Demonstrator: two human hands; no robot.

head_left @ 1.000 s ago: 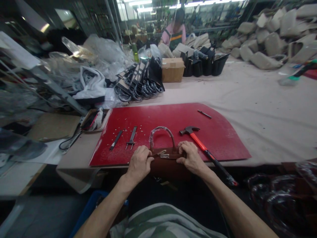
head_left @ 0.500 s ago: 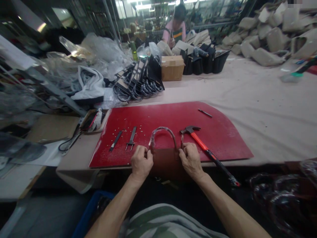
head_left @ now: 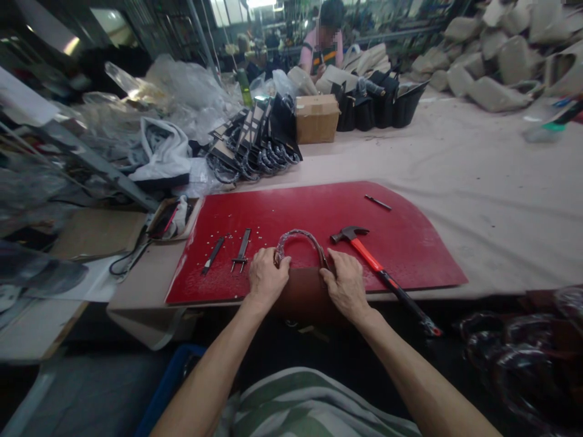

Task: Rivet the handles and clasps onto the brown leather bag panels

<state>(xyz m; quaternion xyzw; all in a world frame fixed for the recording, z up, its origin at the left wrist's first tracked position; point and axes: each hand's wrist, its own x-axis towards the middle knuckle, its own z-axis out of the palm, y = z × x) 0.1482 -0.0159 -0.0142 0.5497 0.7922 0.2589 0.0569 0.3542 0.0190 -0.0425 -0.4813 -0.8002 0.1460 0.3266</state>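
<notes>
A brown leather bag panel [head_left: 304, 291] hangs over the front edge of the red board, its lower part in shadow. Its arched handle [head_left: 298, 232], wrapped in clear plastic, lies on the board. My left hand [head_left: 268, 276] grips the handle's left end, thumb on the panel's top edge. At the right end, my right hand [head_left: 345, 282] is closed on the handle and panel edge. A claw hammer [head_left: 368, 258] with an orange and black grip lies just right of my right hand. Left of my left hand are a two-pronged punch [head_left: 241, 252] and a flat dark tool [head_left: 212, 256].
The red board [head_left: 410, 243] bears small pale scraps and a thin metal rod [head_left: 378, 202]. Behind it are black bag pieces [head_left: 255, 139] with wrapped handles and a cardboard box [head_left: 317, 118]. A co-worker [head_left: 323, 42] sits across the table. More wrapped handles [head_left: 519, 358] lie lower right.
Both hands have moved up slightly and inward. The right ends of the handles, apart before, now lie together, and the two arches look like one.
</notes>
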